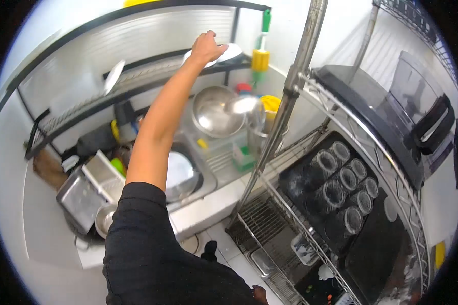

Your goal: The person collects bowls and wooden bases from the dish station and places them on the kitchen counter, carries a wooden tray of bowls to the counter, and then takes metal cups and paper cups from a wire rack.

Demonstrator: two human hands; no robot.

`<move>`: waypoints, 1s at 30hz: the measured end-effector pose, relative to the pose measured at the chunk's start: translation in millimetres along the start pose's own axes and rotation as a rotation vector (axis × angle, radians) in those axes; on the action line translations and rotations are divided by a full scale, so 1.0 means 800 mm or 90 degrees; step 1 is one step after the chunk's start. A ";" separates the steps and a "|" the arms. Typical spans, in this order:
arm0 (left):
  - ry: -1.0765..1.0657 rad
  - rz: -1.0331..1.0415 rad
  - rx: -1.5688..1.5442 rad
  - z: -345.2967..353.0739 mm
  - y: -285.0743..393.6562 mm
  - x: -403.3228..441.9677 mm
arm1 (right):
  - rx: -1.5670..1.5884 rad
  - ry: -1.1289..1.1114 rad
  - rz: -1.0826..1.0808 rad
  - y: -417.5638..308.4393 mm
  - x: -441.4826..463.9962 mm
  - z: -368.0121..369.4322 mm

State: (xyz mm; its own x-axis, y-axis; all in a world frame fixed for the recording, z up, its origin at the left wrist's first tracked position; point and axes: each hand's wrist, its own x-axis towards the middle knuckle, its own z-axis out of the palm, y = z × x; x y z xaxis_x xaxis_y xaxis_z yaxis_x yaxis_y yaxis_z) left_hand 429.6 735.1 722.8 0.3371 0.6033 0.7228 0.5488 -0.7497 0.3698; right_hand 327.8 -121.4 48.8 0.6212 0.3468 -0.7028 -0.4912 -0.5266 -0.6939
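Observation:
My left hand (207, 48) reaches up to the dark-framed wall rack, its fingers bent over a white dish (187, 57) that my wrist partly hides. Another white dish (231, 53) lies on the rack just right of my thumb. Farther left, a white plate (114, 76) leans on edge in the same rack (81, 114). Only a small shadowed part of what looks like my right hand (259, 294) shows at the bottom edge, and its fingers cannot be made out.
Below the rack, a steel bowl (219, 112) rests beside the sink (208, 178), which holds a white plate (179, 169). Pans (79, 195) crowd the left. A green-handled brush (262, 48) hangs on the wall. At right, a metal shelf post (290, 101) fronts a tray of glasses (310, 173).

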 end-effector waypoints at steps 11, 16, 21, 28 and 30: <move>-0.608 -0.024 0.069 0.125 -0.038 0.145 | -0.089 0.071 -0.044 -0.031 0.080 0.059; -0.609 -0.057 -0.017 0.105 -0.029 0.145 | -0.106 0.013 -0.232 0.112 0.111 0.059; -0.465 -0.042 -0.115 0.069 -0.053 0.168 | -0.220 -0.005 -0.106 0.046 0.132 0.048; -0.601 0.117 0.063 -0.050 -0.052 0.109 | -0.277 -0.067 -0.112 0.056 0.175 0.034; -0.563 0.078 0.127 -0.048 -0.062 0.087 | -0.327 -0.090 -0.182 0.064 0.177 0.026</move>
State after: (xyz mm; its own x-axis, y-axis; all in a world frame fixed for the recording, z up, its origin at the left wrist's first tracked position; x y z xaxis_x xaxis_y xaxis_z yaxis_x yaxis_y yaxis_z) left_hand 396.7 803.9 777.6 0.8196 0.5729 0.0088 0.5651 -0.8107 0.1531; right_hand 377.9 -83.0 -89.3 0.5807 0.6110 -0.5380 0.0624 -0.6923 -0.7189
